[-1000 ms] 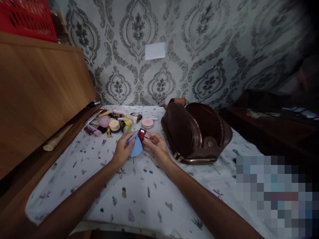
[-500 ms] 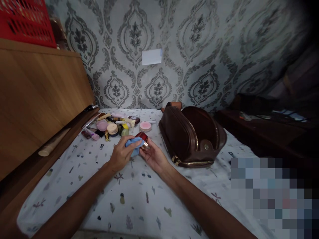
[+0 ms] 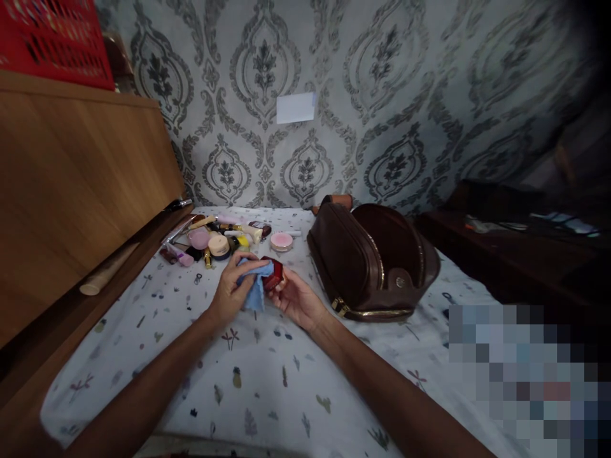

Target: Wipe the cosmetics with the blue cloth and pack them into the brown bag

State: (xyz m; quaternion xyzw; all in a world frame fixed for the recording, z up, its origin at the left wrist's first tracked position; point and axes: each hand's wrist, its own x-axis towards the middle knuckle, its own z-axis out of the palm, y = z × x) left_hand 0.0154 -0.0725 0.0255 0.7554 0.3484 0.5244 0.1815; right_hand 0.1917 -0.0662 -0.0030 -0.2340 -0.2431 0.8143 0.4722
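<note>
My left hand (image 3: 230,289) grips a blue cloth (image 3: 256,296) between thumb and fingers, and the cloth presses against the side of a small dark red bottle (image 3: 273,277). The bottle looks glossy, and its lower end is hidden by fingers. Around that end, my right hand (image 3: 298,303) is closed, holding the bottle up over the patterned sheet. Just beyond the hands lies a round pink compact (image 3: 281,241). Right of my right hand stands a brown leather bag (image 3: 351,254) with gold zips, its top gaping.
Back left, several cosmetics lie heaped, including a cream jar (image 3: 219,247) and a gold tube (image 3: 207,258). A wooden cabinet (image 3: 86,152) bearing a red basket (image 3: 57,44) borders the left. Patterned wallpaper (image 3: 305,172) closes off the back. Dark furniture (image 3: 515,254) stands at right.
The red bottle has been turned, so more of its red side shows and the shiny end seen earlier is covered. The blue cloth hangs lower. The view has shifted slightly.
</note>
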